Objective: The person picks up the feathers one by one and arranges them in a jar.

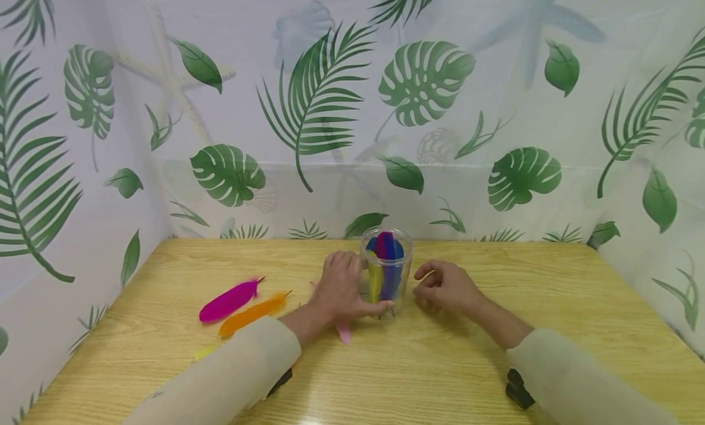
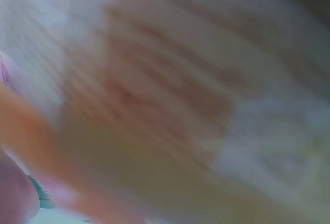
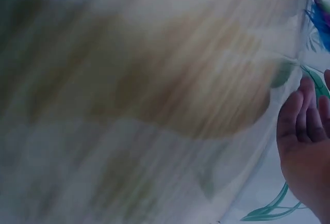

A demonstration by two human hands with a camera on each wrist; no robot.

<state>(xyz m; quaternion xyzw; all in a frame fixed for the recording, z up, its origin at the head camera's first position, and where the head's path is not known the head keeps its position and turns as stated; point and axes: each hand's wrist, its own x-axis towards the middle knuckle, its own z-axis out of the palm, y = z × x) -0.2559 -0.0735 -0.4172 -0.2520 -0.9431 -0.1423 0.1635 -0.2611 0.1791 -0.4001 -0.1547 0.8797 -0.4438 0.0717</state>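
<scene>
A clear plastic jar stands toward the back of the table, holding several upright feathers in blue, purple, magenta and yellow. My left hand grips the jar from its left side, thumb across the lower front; its other fingertips are hidden. To the right of the jar, a small gap away, my right hand hovers with loosely bent fingers and nothing visible in them. A pale pink feather lies partly under the left hand. Most of the left wrist view is blurred.
On the wooden table, left of the jar, lie a magenta feather and an orange feather. A bit of yellow feather shows beside the left sleeve. Leaf-printed cloth rises behind the table and at both sides.
</scene>
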